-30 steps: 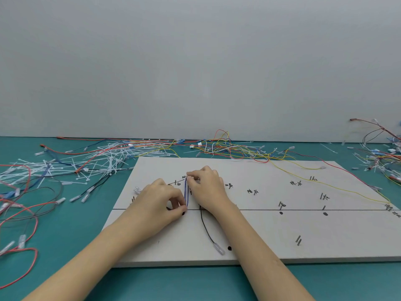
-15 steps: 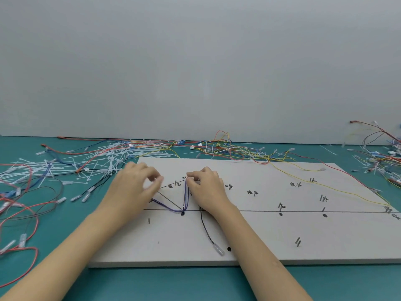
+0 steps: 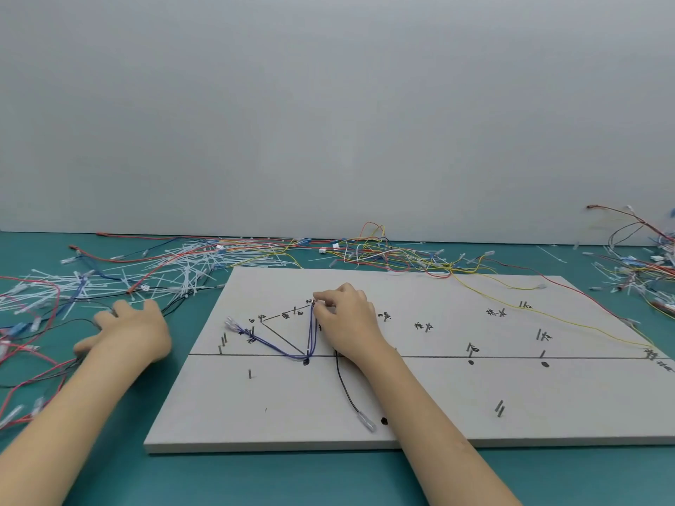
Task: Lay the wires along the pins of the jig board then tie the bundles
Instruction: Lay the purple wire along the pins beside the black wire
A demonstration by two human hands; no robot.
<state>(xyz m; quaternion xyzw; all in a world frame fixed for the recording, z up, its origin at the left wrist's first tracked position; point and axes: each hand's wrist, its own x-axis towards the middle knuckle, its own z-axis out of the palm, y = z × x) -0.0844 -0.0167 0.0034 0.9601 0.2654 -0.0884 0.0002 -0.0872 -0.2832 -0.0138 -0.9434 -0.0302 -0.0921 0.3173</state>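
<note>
— Where are the wires on the jig board?

— The purple wires run from clear terminals at the board's left, down to a pin at the drawn line, then up in a V to the far pins. A black wire trails toward the near edge, ending in a clear terminal.

— And the hands?

— The right hand rests on the board, fingers curled, thumb and forefinger pinching the top end of the purple wires at the far pins. The left hand is off the board to the left, fingers spread and fairly straight, reaching onto loose wires on the teal table; I cannot tell whether it grips any.

— Anything else?

— White cable ties lie scattered at the far left.
</note>
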